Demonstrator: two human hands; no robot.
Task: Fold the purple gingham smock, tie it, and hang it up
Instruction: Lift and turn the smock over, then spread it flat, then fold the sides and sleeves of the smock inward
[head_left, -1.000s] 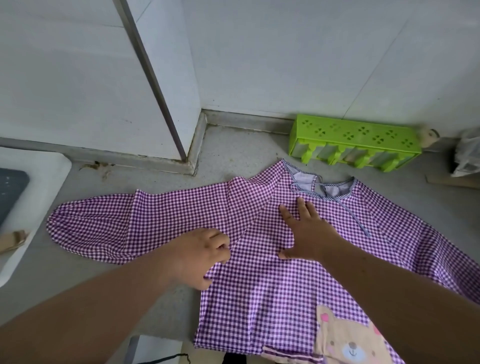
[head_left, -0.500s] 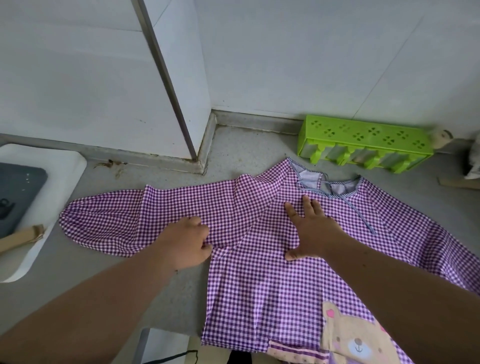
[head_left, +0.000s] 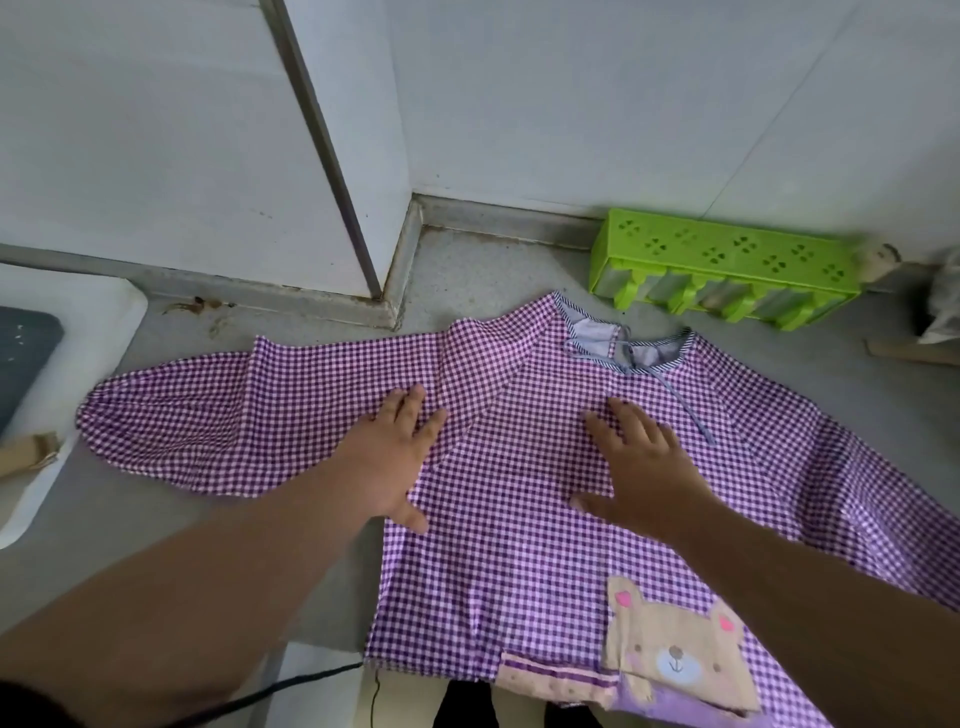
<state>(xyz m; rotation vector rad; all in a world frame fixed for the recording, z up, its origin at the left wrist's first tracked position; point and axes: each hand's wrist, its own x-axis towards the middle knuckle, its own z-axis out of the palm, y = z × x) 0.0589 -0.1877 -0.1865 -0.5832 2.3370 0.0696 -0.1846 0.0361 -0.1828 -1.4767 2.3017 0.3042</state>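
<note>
The purple gingham smock (head_left: 519, 545) lies spread flat on a grey counter (head_left: 493, 270), neckline toward the wall, one sleeve stretched out to the left and the other to the right. A bear patch (head_left: 675, 654) sits on its lower right front. A thin grey tie string (head_left: 685, 410) runs down from the neckline. My left hand (head_left: 395, 457) lies flat with straight fingers on the cloth where the left sleeve meets the body. My right hand (head_left: 644, 462) presses flat on the chest, fingers spread, just below the neckline.
A green plastic rack (head_left: 727, 260) stands against the back wall behind the smock. A white appliance with a dark panel (head_left: 57, 364) sits at the left edge. A white wall corner with a metal strip (head_left: 332, 156) rises behind. A black cable (head_left: 291, 686) runs at the bottom.
My left hand has uncurled from a fist-like grip at the sleeve seam and now lies flat on the cloth. My right hand stays pressed on the chest. The view shifted slightly.
</note>
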